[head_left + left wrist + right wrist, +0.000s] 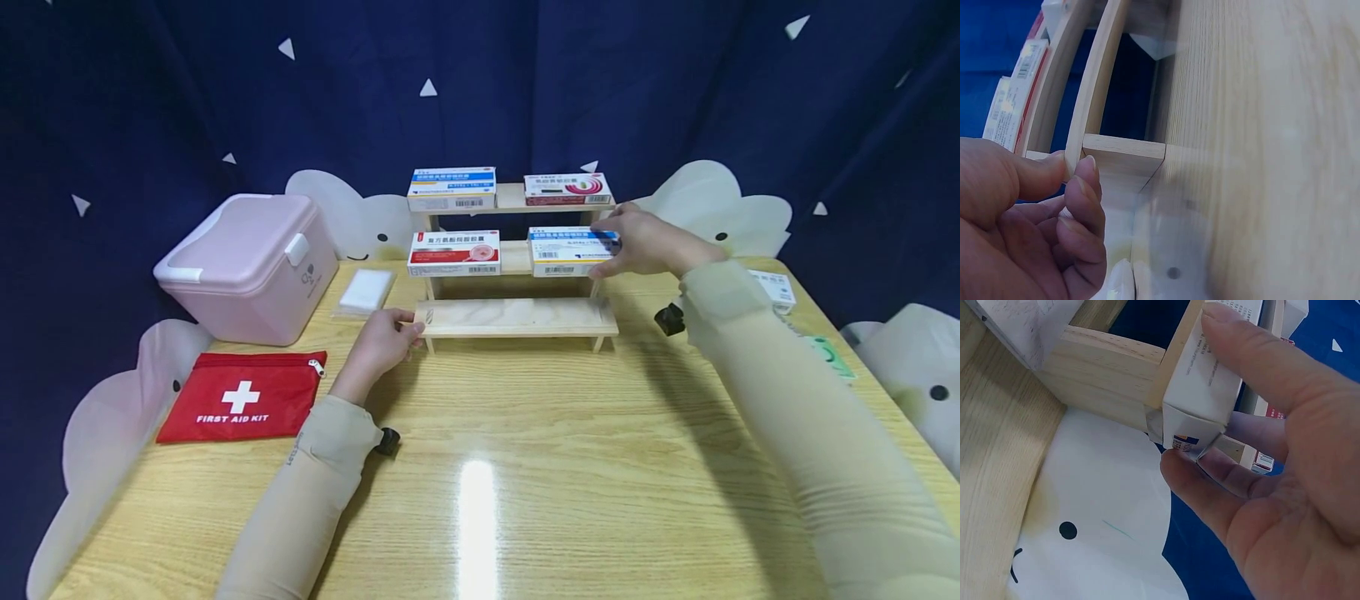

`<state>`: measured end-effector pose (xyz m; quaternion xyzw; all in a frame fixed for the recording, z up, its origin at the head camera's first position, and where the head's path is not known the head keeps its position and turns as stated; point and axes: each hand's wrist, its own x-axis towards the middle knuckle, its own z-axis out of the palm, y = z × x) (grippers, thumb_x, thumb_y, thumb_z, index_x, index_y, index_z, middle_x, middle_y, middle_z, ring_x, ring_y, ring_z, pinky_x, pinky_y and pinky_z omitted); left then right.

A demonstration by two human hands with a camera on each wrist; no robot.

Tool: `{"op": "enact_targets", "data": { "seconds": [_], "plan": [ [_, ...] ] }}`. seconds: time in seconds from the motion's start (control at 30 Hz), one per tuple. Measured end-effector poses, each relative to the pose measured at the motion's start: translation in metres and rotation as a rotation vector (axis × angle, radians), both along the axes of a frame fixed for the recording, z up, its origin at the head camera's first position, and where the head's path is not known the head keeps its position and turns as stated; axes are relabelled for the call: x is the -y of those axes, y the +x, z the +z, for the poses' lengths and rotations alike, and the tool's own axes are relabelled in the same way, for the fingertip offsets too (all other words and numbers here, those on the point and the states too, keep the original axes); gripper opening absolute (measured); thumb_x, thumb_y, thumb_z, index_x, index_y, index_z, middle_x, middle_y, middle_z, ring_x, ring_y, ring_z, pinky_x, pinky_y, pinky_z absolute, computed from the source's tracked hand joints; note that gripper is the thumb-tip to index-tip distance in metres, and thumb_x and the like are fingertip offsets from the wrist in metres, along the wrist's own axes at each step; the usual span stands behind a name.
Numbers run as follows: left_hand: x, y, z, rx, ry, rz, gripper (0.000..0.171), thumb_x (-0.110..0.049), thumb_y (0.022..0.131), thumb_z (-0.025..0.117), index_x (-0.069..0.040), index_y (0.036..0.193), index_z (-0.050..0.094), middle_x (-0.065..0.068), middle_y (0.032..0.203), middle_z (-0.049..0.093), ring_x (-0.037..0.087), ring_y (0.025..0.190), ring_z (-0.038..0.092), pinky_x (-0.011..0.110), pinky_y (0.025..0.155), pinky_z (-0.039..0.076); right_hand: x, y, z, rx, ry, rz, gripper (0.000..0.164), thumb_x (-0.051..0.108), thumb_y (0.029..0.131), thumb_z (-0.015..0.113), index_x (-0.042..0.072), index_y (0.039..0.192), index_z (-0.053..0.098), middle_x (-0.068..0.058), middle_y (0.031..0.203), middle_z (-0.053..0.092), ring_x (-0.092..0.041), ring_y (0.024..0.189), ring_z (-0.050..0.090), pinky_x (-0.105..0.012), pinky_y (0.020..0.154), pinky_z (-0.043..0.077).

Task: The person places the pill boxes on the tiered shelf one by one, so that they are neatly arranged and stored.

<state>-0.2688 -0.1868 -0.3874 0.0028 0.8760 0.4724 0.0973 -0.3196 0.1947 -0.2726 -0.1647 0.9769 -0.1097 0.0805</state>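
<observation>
My left hand (381, 345) pinches the left end of the bottom step of a three-tier wooden display stand (517, 318); in the left wrist view, thumb and forefinger meet at the board's edge (1079, 140). On the middle tier, my right hand (647, 240) holds the right end of a blue-and-white medicine box (564, 250). The right wrist view has the thumb along the box's front (1200, 381) and the other fingers at its end and behind. To its left stands a red-and-white medicine box (453, 252). Another blue-and-white box (452, 188) and a pink-and-white box (567, 189) are on the top tier.
A pink lidded case (240, 275) stands at the left, behind a red first aid pouch (240, 396). A clear packet of white pads (366, 292) lies beside the stand. Past my right forearm are a white box (774, 290) and a green packet (830, 357).
</observation>
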Motion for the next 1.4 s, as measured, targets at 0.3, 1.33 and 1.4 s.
{"op": "enact_targets", "data": {
  "seconds": [0.3,1.33,1.4],
  "plan": [
    [0.000,0.002,0.001,0.009,0.003,-0.003,0.037,-0.018,0.104,0.053,0.004,0.133,0.053,0.021,0.104,0.067,0.030,0.081,0.063,0.028,0.062,0.049,-0.003,0.006,0.004,0.024,0.005,-0.011,0.096,0.041,0.082,0.081,0.003,0.154,0.030,-0.036,0.147,0.024,-0.044,0.125,0.037,-0.059,0.108,0.030],
    [-0.001,0.001,0.002,-0.001,-0.030,-0.022,0.038,-0.018,0.104,0.052,0.006,0.134,0.052,0.021,0.104,0.068,0.029,0.086,0.063,0.027,0.064,0.048,-0.202,0.121,0.004,0.072,0.205,-0.281,0.106,0.062,0.076,0.076,-0.006,0.147,0.034,-0.041,0.127,0.031,-0.058,0.104,0.050,-0.063,0.074,0.049],
    [0.000,0.001,0.003,-0.006,-0.025,-0.023,0.038,-0.018,0.104,0.053,0.006,0.133,0.052,0.021,0.104,0.067,0.030,0.085,0.064,0.027,0.064,0.049,-0.214,0.125,-0.005,0.090,0.191,-0.293,0.109,0.062,0.075,0.077,-0.007,0.146,0.033,-0.043,0.127,0.029,-0.059,0.103,0.050,-0.064,0.075,0.049]
  ]
}}
